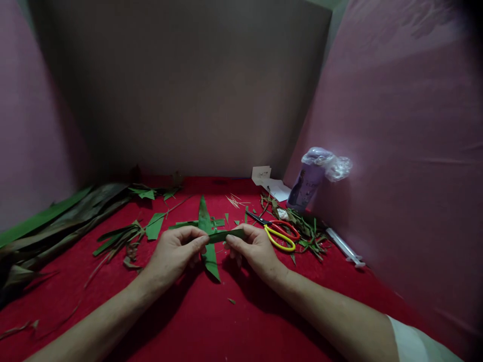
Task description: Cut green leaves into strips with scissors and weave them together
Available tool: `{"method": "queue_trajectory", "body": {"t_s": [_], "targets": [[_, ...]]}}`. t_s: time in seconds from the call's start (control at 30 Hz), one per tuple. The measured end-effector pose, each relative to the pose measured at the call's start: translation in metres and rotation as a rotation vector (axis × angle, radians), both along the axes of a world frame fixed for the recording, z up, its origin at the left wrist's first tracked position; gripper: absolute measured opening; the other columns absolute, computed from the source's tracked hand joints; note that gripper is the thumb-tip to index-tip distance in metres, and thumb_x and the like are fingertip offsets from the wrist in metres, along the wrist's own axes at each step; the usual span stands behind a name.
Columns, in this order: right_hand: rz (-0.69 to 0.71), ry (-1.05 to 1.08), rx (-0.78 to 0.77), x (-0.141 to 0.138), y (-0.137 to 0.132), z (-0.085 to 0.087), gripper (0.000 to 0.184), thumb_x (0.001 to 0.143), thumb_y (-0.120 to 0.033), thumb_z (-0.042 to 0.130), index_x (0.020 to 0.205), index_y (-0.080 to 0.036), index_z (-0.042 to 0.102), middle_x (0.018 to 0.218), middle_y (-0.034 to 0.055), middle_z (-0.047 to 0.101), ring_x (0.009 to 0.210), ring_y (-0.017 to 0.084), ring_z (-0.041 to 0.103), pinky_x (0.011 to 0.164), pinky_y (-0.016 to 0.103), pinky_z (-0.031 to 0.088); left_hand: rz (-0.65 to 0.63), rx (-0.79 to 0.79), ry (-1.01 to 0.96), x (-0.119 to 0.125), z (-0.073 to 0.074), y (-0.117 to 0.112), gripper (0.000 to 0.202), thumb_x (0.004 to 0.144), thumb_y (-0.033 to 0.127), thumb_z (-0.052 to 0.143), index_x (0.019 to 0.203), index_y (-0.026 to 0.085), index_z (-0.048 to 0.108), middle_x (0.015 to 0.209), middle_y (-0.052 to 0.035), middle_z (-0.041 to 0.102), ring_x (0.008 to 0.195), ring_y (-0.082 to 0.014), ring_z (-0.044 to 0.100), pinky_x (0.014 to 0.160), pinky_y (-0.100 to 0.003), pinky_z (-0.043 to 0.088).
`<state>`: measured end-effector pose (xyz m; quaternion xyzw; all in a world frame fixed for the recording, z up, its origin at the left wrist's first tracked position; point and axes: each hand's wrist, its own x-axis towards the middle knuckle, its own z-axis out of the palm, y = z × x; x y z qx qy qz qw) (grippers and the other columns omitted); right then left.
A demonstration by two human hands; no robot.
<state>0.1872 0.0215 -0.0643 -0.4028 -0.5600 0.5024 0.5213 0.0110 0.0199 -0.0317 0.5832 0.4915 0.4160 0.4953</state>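
My left hand and my right hand both pinch a short folded strip of green leaf, one at each end, holding it level just above the red cloth. Under the strip a long pointed green leaf lies lengthwise on the cloth, running away from me. Fingers of both hands are curled and pressed on the strip.
Scissors with red and yellow handles lie right of my right hand, among leaf scraps. A purple cup with a plastic-wrapped top and a syringe sit at the right. Long leaves pile at the left. Toothpicks and paper lie behind.
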Motion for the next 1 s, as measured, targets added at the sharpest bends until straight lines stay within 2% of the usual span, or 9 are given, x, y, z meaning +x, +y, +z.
{"method": "queue_trajectory", "body": {"t_s": [0.13,0.27,0.53,0.8,1.0], "targets": [[-0.008,0.01,0.002,0.0,-0.002,0.0022,0.023,0.074,-0.033,0.062,0.063,-0.014,0.057,0.044,-0.0051,0.052,0.032,0.005,0.042,0.031,0.015,0.031,-0.017,0.022,-0.024,-0.0006,-0.0025,0.0019,0.018,0.065,0.031,0.067,0.072,0.016,0.061,0.051,0.0036,0.055,0.04,-0.0068,0.045,0.039,-0.018,0.035],[-0.008,0.031,0.006,-0.0005,-0.0033,0.0039,0.021,0.074,-0.032,0.062,0.064,-0.014,0.056,0.044,-0.0053,0.052,0.031,0.005,0.041,0.031,0.015,0.031,-0.052,0.035,-0.01,-0.0018,-0.0051,0.0018,0.027,0.062,0.028,0.071,0.084,0.017,0.062,0.053,0.0044,0.056,0.042,-0.0076,0.047,0.043,-0.019,0.039],[0.001,0.08,0.025,-0.0017,-0.0035,0.0043,0.018,0.072,-0.029,0.063,0.066,-0.015,0.055,0.046,-0.006,0.054,0.031,0.004,0.041,0.031,0.015,0.03,-0.077,0.038,-0.11,-0.0021,0.0025,-0.0007,0.027,0.075,0.04,0.058,0.084,0.015,0.059,0.064,-0.0008,0.061,0.048,-0.0094,0.051,0.048,-0.023,0.043],[0.044,0.135,0.013,-0.0022,-0.0012,0.0005,0.017,0.068,-0.026,0.066,0.073,-0.016,0.054,0.052,-0.0059,0.057,0.032,0.004,0.043,0.031,0.015,0.033,-0.115,-0.006,-0.107,-0.0049,-0.0025,0.0018,0.023,0.073,0.029,0.061,0.091,0.015,0.058,0.056,0.0016,0.059,0.047,-0.0091,0.05,0.05,-0.023,0.042],[0.076,0.158,0.012,-0.0028,-0.0022,0.0011,0.02,0.066,-0.025,0.068,0.077,-0.016,0.053,0.051,-0.0072,0.056,0.033,0.004,0.044,0.034,0.016,0.036,-0.105,-0.01,-0.076,-0.0049,-0.001,0.0009,0.025,0.066,0.023,0.066,0.089,0.016,0.062,0.064,0.0012,0.061,0.05,-0.0083,0.049,0.051,-0.022,0.041]]}}
